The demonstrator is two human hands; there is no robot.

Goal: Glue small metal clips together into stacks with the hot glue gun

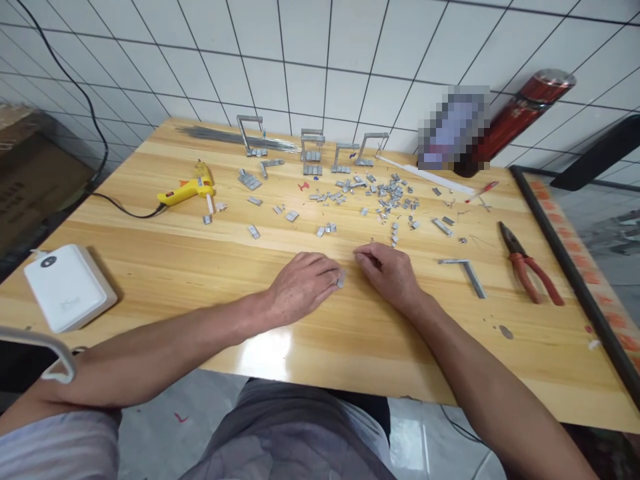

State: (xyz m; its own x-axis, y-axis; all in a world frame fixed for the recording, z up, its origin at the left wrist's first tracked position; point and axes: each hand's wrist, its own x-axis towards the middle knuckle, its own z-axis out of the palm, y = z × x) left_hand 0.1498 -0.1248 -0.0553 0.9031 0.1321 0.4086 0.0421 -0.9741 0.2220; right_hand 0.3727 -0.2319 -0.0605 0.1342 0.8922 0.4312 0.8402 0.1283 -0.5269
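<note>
My left hand point(306, 285) is closed at the middle of the wooden table point(320, 353), gripping a small grey metal piece point(341, 279) between thumb and fingertips. To its right, my right hand point(387, 270) has its fingers curled together; whatever is in them, if anything, is too small to make out. The hands are a short way apart. Beyond them lie many scattered small grey pieces point(393, 193). Several bent metal frames point(345, 157) stand near the tiled wall, and an L-shaped strip point(470, 272) lies right of my right hand.
Red-handled pliers point(530, 267) lie at the right, near a black-edged frame point(575, 280). A yellow glue gun point(187, 190) and a white box-shaped device point(70, 287) are at the left. A red flask point(515, 123) leans against the wall. Thin metal strips point(235, 139) lie at the back.
</note>
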